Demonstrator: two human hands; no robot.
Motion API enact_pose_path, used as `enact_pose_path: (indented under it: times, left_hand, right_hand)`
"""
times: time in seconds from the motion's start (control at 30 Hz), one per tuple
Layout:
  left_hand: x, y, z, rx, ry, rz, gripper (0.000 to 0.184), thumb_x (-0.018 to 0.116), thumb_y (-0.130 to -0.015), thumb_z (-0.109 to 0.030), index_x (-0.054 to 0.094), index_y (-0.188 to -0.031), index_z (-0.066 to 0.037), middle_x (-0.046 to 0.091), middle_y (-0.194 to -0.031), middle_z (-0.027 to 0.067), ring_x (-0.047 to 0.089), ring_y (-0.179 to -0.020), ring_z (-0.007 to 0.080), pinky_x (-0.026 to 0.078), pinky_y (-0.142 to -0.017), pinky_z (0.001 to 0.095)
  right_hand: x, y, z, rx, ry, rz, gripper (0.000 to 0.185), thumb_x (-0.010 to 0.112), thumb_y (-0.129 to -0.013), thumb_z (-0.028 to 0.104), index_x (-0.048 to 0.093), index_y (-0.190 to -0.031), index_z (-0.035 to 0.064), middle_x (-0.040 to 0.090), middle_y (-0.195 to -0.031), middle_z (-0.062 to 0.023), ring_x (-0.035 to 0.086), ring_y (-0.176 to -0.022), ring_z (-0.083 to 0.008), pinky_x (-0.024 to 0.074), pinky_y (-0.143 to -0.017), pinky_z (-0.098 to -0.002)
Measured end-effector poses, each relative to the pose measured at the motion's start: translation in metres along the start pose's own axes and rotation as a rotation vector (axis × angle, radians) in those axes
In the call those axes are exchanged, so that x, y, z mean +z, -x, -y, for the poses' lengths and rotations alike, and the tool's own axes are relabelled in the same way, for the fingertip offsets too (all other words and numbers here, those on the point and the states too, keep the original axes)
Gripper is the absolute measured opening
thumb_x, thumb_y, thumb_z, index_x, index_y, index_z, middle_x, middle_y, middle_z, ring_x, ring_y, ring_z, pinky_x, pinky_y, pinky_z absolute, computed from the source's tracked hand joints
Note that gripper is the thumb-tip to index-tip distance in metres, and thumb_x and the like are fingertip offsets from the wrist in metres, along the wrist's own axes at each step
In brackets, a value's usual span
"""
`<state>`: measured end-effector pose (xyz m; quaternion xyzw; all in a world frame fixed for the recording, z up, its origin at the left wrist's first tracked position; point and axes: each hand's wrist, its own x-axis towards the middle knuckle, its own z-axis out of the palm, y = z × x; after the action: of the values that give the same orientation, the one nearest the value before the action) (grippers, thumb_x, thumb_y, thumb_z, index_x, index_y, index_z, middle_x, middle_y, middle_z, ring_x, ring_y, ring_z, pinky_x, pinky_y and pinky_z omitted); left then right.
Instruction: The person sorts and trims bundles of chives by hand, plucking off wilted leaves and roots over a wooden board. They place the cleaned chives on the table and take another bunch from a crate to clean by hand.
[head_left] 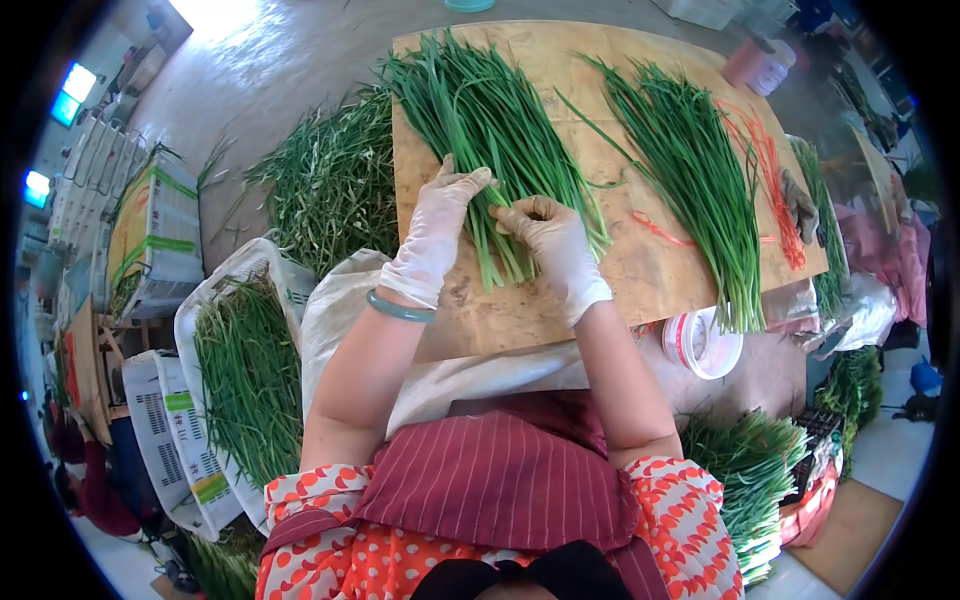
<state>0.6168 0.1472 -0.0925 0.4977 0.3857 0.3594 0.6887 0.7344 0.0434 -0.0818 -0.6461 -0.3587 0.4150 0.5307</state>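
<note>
On the wooden board (600, 290) lies a loose pile of garlic chives (490, 120), leaf tips pointing away and pale stem ends toward me. My left hand (447, 215), in a thin whitish glove, is closed on the left side of this pile near the stems. My right hand (556, 245), gloved too, pinches chive stems between thumb and fingers close beside the left. A second pile of garlic chives (690, 170) rests farther right, its stem ends over the board's front edge. Red ties (785, 205) lie beyond it, partly beside a dark glove (799, 205).
A pink container (758, 66) stands at the board's far right corner. Below the front edge is a white tub (705, 343). Crates of chives (250, 370) stand left, near a heap of discarded leaves (335, 185). More chives (745, 480) are at lower right.
</note>
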Motion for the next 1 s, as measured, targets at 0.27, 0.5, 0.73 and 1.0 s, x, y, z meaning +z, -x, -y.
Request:
enact_pose_path:
  times: [0.27,0.5,0.73,1.0]
  left_hand:
    - [-0.007,-0.002,-0.003,-0.07,0.143,0.01,0.014,0.061,-0.085,-0.014,0.069,-0.086,-0.001,0.061,-0.107,0.0068,0.052,-0.1,0.0133,0.037,-0.09,0.0242]
    - [-0.001,0.002,-0.011,-0.099,0.109,-0.074,0.02,0.062,-0.085,-0.017,0.064,-0.098,-0.002,0.061,-0.098,0.0024,0.051,-0.094,0.0118,0.035,-0.09,0.0237]
    - [-0.006,-0.002,-0.006,-0.078,0.102,-0.092,0.022,0.062,-0.084,-0.015,0.062,-0.101,-0.003,0.062,-0.094,0.0015,0.053,-0.087,0.0108,0.038,-0.084,0.024]
    - [0.0,-0.004,-0.005,-0.084,0.237,-0.105,0.02,0.06,-0.083,-0.008,0.06,-0.101,0.0,0.063,-0.088,0.0064,0.058,-0.078,0.0127,0.045,-0.071,0.0262]
  right_hand:
    - [-0.001,0.013,0.009,0.18,-0.597,-0.081,0.016,0.064,-0.085,0.016,0.066,-0.09,0.0007,0.066,-0.081,-0.0043,0.056,-0.067,-0.0071,0.0444,-0.062,-0.0196]
    - [-0.035,0.04,0.052,0.065,-0.1,-0.005,0.014,0.062,-0.086,0.014,0.067,-0.091,0.0032,0.068,-0.087,-0.0058,0.057,-0.067,-0.008,0.0449,-0.06,-0.0208]
    - [-0.045,0.033,0.072,-0.384,-0.178,-0.012,0.016,0.061,-0.083,0.007,0.067,-0.096,-0.0008,0.068,-0.087,-0.0057,0.06,-0.068,-0.01,0.0468,-0.066,-0.0214]
    - [0.033,-0.033,0.112,-0.631,0.009,0.089,0.045,0.065,-0.081,0.01,0.054,-0.124,0.0064,0.065,-0.107,-0.0075,0.06,-0.083,-0.0099,0.0468,-0.072,-0.022]
